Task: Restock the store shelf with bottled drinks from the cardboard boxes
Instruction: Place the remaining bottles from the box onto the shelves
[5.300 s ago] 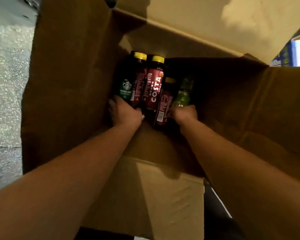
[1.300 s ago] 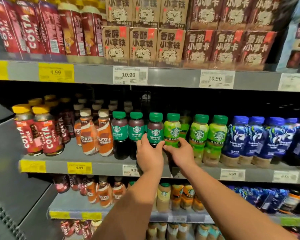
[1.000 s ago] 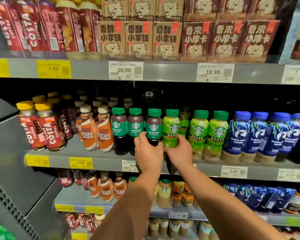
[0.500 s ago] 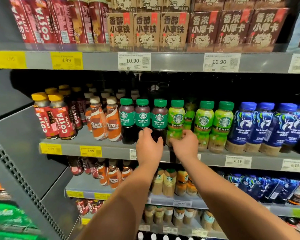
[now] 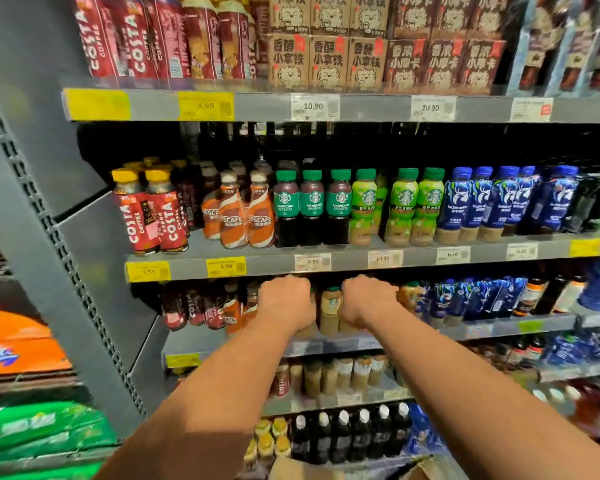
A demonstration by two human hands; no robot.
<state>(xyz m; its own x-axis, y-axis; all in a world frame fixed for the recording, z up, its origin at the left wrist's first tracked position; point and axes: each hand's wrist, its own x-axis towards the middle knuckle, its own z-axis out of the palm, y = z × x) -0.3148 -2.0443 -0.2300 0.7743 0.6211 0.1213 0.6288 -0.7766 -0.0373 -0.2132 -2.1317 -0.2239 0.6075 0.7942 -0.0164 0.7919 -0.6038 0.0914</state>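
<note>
The middle shelf point(image 5: 264, 265) holds rows of bottled drinks. A dark Starbucks Americano bottle point(image 5: 339, 206) with a green cap stands upright third in its row, and a light green Starbucks bottle point(image 5: 363, 206) stands right beside it. My left hand point(image 5: 285, 301) and my right hand point(image 5: 365, 301) hover side by side just below that shelf's front edge, backs toward me. Their fingers are curled in and nothing is in them. Neither hand touches a bottle. A cardboard box flap point(image 5: 326, 471) shows at the bottom edge.
Red Costa bottles point(image 5: 153, 213) and orange Nescafe bottles point(image 5: 238, 216) fill the shelf's left, blue Luckin bottles point(image 5: 482, 202) its right. Cartons line the top shelf point(image 5: 361, 107). Lower shelves hold more bottles. A grey shelf upright point(image 5: 63, 237) and stacked packs point(image 5: 18, 344) stand at the left.
Both hands let go of the Americano and light green bottles on the middle shelf and dropped back below its front edge. The view shifted right and up.
</note>
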